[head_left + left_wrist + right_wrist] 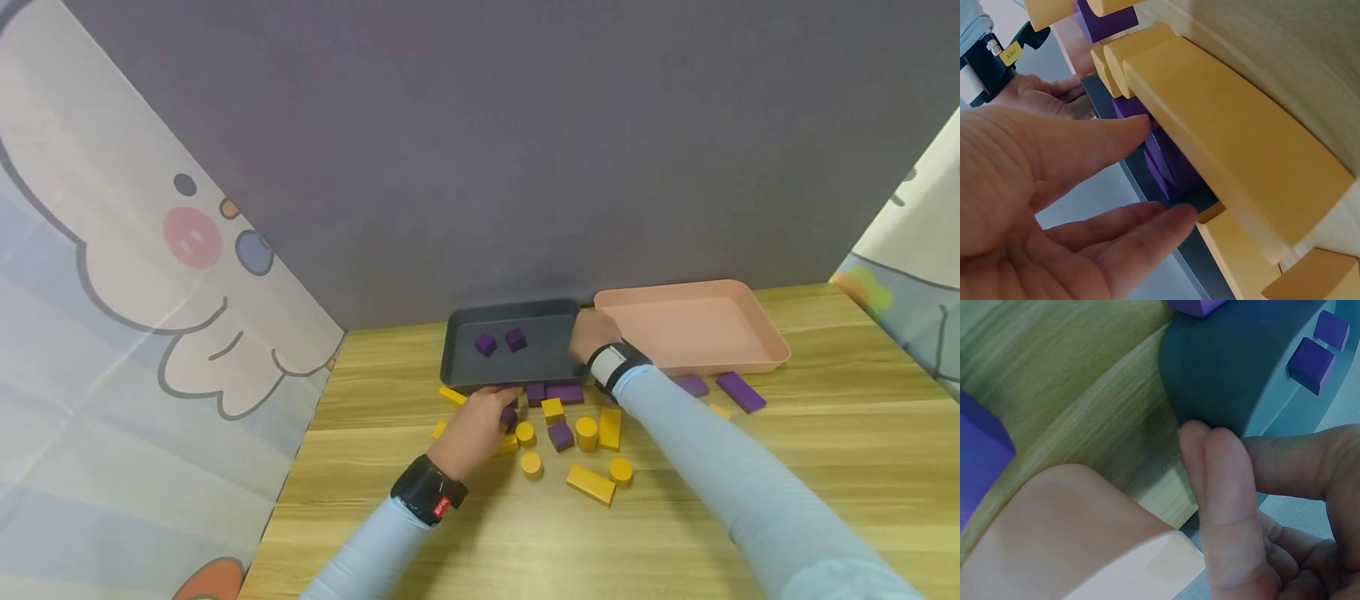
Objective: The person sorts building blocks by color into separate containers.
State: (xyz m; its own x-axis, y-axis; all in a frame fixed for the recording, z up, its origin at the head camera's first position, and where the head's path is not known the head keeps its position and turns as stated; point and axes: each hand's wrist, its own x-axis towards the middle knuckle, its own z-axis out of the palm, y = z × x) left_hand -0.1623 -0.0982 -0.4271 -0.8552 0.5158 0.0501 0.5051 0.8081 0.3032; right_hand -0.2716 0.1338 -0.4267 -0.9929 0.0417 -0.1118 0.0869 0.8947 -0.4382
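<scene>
A dark grey tray stands at the back with two small purple cubes in it. At its right end, my right hand pinches the wall; in the right wrist view two fingers lie outside the rim and the thumb inside. Before the tray's front wall, my left hand reaches over a purple block. The left wrist view shows thumb and fingers spread either side of this purple block, with a gap; a long yellow block lies beside it.
A pink tray stands right of the dark one. Yellow cylinders, yellow bars and purple blocks lie scattered in front. A purple bar lies before the pink tray. A grey panel rises behind.
</scene>
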